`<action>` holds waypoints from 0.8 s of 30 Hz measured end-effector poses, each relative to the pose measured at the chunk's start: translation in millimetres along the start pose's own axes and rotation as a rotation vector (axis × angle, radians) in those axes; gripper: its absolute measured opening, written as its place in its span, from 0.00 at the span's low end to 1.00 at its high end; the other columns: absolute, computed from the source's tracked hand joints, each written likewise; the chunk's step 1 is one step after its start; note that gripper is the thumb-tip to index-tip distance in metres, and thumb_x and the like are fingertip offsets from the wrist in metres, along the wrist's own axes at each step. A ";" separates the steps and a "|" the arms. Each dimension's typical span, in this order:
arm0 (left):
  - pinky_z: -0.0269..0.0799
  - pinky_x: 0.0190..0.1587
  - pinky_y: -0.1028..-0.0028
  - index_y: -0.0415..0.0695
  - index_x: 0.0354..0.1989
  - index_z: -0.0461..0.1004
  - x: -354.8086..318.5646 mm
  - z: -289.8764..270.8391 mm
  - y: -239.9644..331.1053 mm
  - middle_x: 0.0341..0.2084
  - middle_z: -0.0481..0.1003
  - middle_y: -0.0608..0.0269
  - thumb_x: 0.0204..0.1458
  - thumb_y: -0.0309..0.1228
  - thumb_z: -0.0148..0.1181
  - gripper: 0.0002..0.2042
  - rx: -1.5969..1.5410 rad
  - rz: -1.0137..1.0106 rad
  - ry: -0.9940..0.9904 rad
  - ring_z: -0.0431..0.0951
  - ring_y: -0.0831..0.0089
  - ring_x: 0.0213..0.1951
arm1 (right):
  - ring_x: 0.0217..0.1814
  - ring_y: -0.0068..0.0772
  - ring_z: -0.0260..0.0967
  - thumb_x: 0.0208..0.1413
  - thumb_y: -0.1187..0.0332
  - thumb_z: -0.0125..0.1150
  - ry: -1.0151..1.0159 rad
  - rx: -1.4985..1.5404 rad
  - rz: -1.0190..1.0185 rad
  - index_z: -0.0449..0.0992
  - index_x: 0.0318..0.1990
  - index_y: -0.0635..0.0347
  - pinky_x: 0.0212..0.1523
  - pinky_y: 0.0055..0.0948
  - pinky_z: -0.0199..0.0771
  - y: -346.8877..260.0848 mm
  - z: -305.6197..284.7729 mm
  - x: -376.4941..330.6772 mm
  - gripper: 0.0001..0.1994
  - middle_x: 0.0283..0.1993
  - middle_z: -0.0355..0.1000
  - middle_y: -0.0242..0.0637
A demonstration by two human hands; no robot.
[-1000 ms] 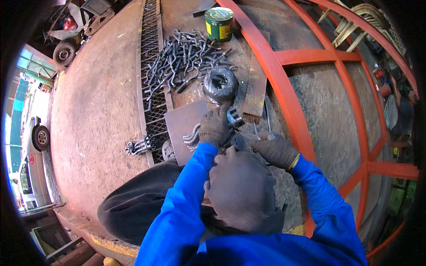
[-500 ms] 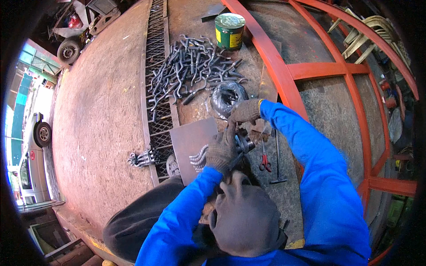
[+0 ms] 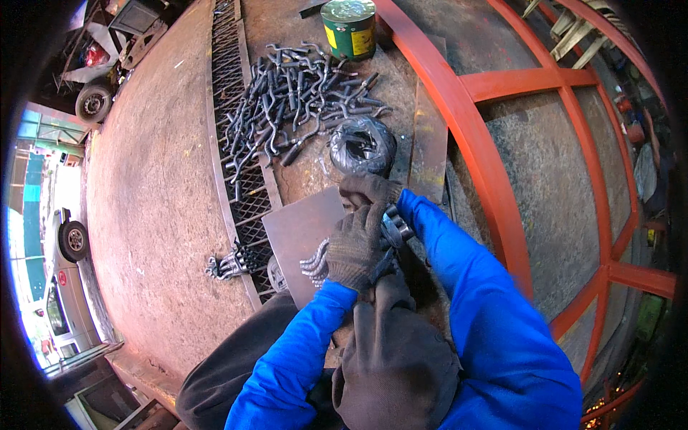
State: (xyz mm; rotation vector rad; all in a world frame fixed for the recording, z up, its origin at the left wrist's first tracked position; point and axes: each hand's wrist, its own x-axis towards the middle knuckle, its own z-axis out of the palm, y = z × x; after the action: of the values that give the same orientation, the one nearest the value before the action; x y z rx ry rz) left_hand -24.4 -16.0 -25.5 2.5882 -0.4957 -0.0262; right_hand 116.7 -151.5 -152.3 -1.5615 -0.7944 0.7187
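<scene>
In my gloved left hand (image 3: 353,245) is a bundle of bent metal rods (image 3: 315,262). Their pale wavy ends stick out on its left, and dark round ends show on its right. My right hand (image 3: 368,190), also gloved, is closed just beyond the left one and touches it; what its fingers grip is hidden. Under the hands lies a flat metal plate (image 3: 290,228). A coil wrapped in dark plastic (image 3: 363,145) sits just past my right hand.
A large heap of similar rods (image 3: 287,100) lies ahead, with a green tin (image 3: 349,32) behind it. A smaller bundle (image 3: 231,263) rests by the floor grating (image 3: 247,193) at left. An orange-red metal frame (image 3: 494,183) stands along the right.
My right hand has drawn in to the left, against my left hand. The right arm now covers the red-handled scissors and the T-shaped bar. The whole view has shifted a little.
</scene>
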 end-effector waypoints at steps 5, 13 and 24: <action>0.69 0.51 0.55 0.49 0.61 0.64 6.3 -6.9 11.0 0.53 0.71 0.50 0.41 0.41 0.68 0.36 0.003 -0.077 -0.039 0.74 0.48 0.49 | 0.28 0.24 0.68 0.66 0.55 0.49 0.587 1.038 0.218 0.75 0.43 0.55 0.31 0.27 0.72 -9.1 43.3 -24.0 0.15 0.31 0.72 0.29; 0.69 0.51 0.56 0.48 0.59 0.66 5.2 1.7 10.4 0.53 0.72 0.55 0.40 0.42 0.69 0.34 0.014 -0.017 0.007 0.75 0.50 0.46 | 0.42 0.29 0.74 0.67 0.60 0.49 1.092 1.091 0.011 0.74 0.48 0.60 0.46 0.31 0.77 30.8 108.3 -112.8 0.14 0.41 0.75 0.36; 0.69 0.49 0.55 0.51 0.54 0.69 7.1 -7.1 13.4 0.47 0.75 0.57 0.41 0.45 0.68 0.29 0.002 -0.026 0.013 0.75 0.52 0.46 | 0.44 0.39 0.76 0.65 0.64 0.52 1.169 1.488 -0.350 0.75 0.45 0.58 0.56 0.48 0.75 -63.1 72.4 -118.5 0.10 0.42 0.76 0.41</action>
State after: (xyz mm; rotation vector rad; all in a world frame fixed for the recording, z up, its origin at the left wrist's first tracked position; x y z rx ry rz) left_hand -21.5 -26.0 -12.3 2.5949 -0.4570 -0.0178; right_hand -16.5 -201.3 -97.3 -0.2319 0.3879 -0.0579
